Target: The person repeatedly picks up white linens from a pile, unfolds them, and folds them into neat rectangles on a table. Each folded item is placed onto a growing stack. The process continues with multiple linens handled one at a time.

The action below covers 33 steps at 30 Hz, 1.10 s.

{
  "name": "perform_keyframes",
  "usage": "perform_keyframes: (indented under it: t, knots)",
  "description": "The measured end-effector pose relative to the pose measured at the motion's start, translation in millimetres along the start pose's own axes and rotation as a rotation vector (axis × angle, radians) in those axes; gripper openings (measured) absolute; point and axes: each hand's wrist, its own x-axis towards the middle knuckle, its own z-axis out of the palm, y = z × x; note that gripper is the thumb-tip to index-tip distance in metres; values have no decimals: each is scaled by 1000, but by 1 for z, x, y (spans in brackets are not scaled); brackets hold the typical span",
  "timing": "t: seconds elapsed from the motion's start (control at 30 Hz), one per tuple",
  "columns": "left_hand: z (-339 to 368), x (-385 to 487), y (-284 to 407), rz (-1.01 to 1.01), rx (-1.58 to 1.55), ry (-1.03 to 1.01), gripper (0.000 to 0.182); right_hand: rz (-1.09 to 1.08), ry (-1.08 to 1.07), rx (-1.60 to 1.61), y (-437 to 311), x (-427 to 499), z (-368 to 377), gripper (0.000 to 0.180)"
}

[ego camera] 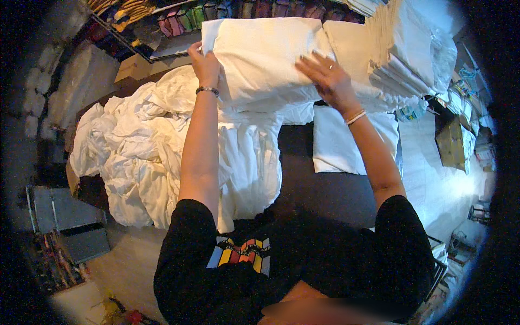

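Note:
A folded white cloth (264,53) lies across the far part of the dark table (329,195). At its left edge, my left hand (206,67) pinches the fabric between thumb and fingers. My right hand (327,79), slightly blurred and with its fingers spread, is over the cloth's right part; whether it presses on the fabric I cannot tell. A large heap of crumpled white cloth (138,138) spreads beneath and to the left of my left forearm. Partly under my right forearm is another folded white cloth (337,142).
A tall stack of folded cloths (400,61) stands at the far right, beside clear plastic wrapping (443,61). Colourful bundles (191,18) line a shelf beyond the table. A cardboard box (132,68) sits at the back left, and another box (451,142) is on the right.

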Motion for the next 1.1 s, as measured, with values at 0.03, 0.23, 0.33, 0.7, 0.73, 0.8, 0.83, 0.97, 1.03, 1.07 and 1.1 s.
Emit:
perform_keyframes:
  t: [0.03,0.23,0.33,0.7,0.73,0.8,0.83,0.97,1.03,1.07,1.1]
  knots:
    - [1,-6,4,-11,188,6,56,22,-184,-18,-10,-7,0,66]
    - [25,-28,29,628,669,-28,72,152,-72,84,-14,9,0,52]
    - [46,-25,36,598,752,-173,77,363,128,98,-9,53,31,56]
    - [67,-18,21,13,880,-566,102,583,-353,112,12,62,111,77]
    - [63,-22,20,16,876,-584,100,580,-321,103,9,60,108,77]
    - [54,-34,20,51,885,-535,96,570,-325,12,-1,50,103,77]
    - [48,-44,19,33,889,-559,95,564,-270,22,-7,43,101,76]
    - [14,-93,10,86,870,-505,90,529,-101,49,-30,-14,88,73]
    - [-4,-120,1,93,862,-530,89,491,-38,66,-43,-56,78,72]
    - [-13,-132,-4,133,848,-518,88,473,-20,79,-52,-84,70,71]
    - [-21,-141,-8,154,846,-512,88,416,71,87,-59,-112,62,71]
